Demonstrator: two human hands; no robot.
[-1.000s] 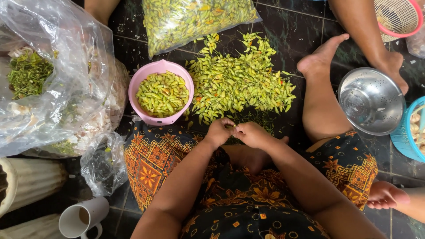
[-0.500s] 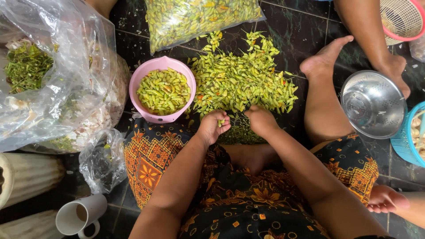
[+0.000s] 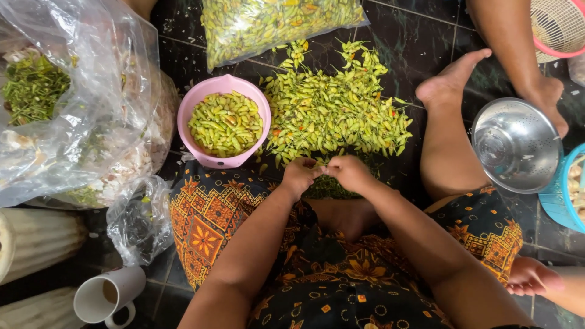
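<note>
While the person sat on the dark tiled floor (image 3: 420, 36), the left hand (image 3: 300, 176) and the right hand (image 3: 348, 173) met just at the near edge of the heap of small green and yellow chilli peppers (image 3: 332, 109). Both sets of fingers were drawn in narrow, pinching together over something tiny between them; it looked like a single pepper, though it was too small for me to tell for certain.

Just left of the heap stood a round pink plastic bowl (image 3: 226, 159) with a spout, holding peppers that looked cleaner and more even. Beyond it lay a clear plastic bag of more peppers (image 3: 274, 21), and to the left another large clear bag with green stalks inside (image 3: 36, 91). A white mug (image 3: 105, 298) lay tipped on the floor near the patterned orange and black skirt (image 3: 207, 225).

To the right, another person's hand (image 3: 545, 97) rested on the rim of a shiny metal colander (image 3: 515, 146), beside a blue basket (image 3: 563, 198).

To my eye the stem-pinching would go best with one hand gripping the pepper's body close to the cap while the other nipped the stalk cleanly, without crushing the flesh, keeping the work low over the lap so nothing scattered.
</note>
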